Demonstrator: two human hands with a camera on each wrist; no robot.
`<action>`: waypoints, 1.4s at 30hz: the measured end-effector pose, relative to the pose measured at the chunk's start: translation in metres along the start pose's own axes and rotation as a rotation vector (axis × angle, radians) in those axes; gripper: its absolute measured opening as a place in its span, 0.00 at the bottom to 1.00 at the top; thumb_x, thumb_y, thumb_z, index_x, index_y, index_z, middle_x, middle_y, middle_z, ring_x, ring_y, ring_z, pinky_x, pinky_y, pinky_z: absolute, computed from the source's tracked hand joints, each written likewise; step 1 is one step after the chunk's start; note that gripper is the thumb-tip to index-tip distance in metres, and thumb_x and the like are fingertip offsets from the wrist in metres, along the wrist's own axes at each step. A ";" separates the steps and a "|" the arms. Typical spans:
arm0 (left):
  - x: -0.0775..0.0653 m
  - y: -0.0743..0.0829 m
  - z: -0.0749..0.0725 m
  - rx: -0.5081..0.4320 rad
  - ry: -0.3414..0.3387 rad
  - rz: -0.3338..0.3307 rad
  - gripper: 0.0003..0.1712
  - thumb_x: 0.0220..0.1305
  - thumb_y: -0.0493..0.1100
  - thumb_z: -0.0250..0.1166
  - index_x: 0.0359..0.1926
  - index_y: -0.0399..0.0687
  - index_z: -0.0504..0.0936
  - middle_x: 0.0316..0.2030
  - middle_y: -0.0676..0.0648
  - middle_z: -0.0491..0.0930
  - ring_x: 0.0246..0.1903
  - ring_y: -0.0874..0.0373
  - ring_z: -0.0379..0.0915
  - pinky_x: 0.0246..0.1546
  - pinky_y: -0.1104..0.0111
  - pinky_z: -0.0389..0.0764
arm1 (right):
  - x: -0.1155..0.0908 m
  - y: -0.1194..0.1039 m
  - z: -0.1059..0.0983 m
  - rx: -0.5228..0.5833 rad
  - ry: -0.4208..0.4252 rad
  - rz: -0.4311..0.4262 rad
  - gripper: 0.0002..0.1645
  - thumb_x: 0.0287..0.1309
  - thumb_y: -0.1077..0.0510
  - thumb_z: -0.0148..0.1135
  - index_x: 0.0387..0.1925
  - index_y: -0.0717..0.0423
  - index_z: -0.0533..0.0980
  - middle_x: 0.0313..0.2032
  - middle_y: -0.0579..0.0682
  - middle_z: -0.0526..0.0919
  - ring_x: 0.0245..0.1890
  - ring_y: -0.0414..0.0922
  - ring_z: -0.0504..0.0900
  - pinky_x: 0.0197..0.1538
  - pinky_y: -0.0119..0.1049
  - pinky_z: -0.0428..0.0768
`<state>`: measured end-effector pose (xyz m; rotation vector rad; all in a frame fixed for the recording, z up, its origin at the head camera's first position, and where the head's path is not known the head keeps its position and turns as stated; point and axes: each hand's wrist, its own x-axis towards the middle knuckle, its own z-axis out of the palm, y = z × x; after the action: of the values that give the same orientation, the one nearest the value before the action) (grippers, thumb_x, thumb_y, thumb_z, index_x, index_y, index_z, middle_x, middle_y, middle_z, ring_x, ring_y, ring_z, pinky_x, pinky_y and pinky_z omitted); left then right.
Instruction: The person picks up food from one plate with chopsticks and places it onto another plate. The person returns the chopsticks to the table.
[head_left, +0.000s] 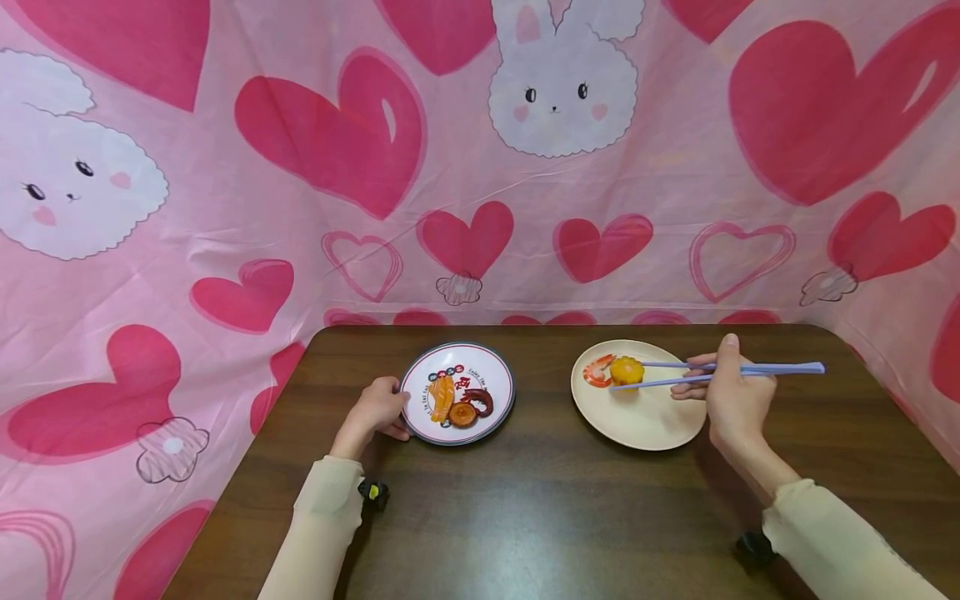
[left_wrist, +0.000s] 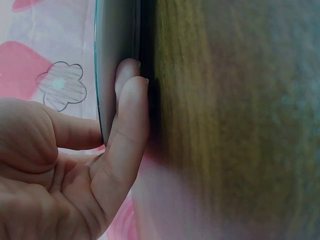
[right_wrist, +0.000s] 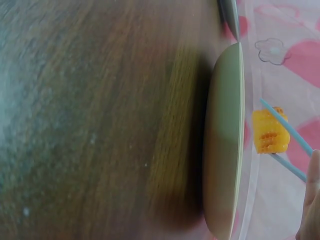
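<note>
My left hand (head_left: 375,408) pinches the left rim of a white patterned plate (head_left: 497,385). In the left wrist view the thumb lies over the rim and curled fingers (left_wrist: 131,110) go under it. On that plate lie an orange striped slice (head_left: 441,398), a brown round piece like a mushroom cap (head_left: 462,414) and a dark red curled piece (head_left: 480,400). My right hand (head_left: 738,400) holds a pair of lilac chopsticks (head_left: 787,368). Between their tips is a yellow corn piece (right_wrist: 270,131), raised above the cream plate (head_left: 645,429). A shrimp (head_left: 597,372) lies on this plate's left side.
Both plates stand on a dark brown wooden table (head_left: 525,508), with a gap between them. A pink cloth (head_left: 525,183) with hearts and rabbits hangs behind and at the sides. Dark wrist devices (head_left: 754,550) sit under the cream sleeves.
</note>
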<state>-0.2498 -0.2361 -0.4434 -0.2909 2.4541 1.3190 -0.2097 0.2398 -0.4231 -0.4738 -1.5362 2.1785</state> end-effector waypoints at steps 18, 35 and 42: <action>0.000 0.000 0.000 0.002 0.002 0.011 0.14 0.82 0.38 0.55 0.57 0.31 0.71 0.33 0.35 0.77 0.22 0.49 0.82 0.26 0.61 0.89 | -0.006 0.000 0.006 -0.011 -0.012 0.003 0.33 0.77 0.40 0.57 0.32 0.67 0.84 0.24 0.57 0.87 0.16 0.50 0.87 0.21 0.43 0.86; 0.001 -0.002 0.000 0.002 0.004 0.019 0.13 0.81 0.38 0.55 0.56 0.31 0.72 0.32 0.35 0.77 0.21 0.49 0.81 0.26 0.61 0.89 | -0.012 0.002 0.017 -0.037 -0.013 0.020 0.34 0.78 0.39 0.55 0.32 0.66 0.83 0.23 0.57 0.87 0.16 0.50 0.87 0.22 0.43 0.86; 0.000 -0.002 0.000 0.010 0.002 0.022 0.13 0.81 0.38 0.55 0.56 0.30 0.71 0.33 0.35 0.77 0.22 0.48 0.82 0.26 0.62 0.89 | -0.013 0.006 0.019 -0.005 -0.007 0.033 0.33 0.78 0.40 0.55 0.31 0.65 0.83 0.24 0.59 0.87 0.15 0.50 0.87 0.22 0.44 0.86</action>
<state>-0.2495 -0.2377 -0.4452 -0.2635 2.4722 1.3150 -0.2091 0.2156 -0.4220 -0.4974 -1.5477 2.2039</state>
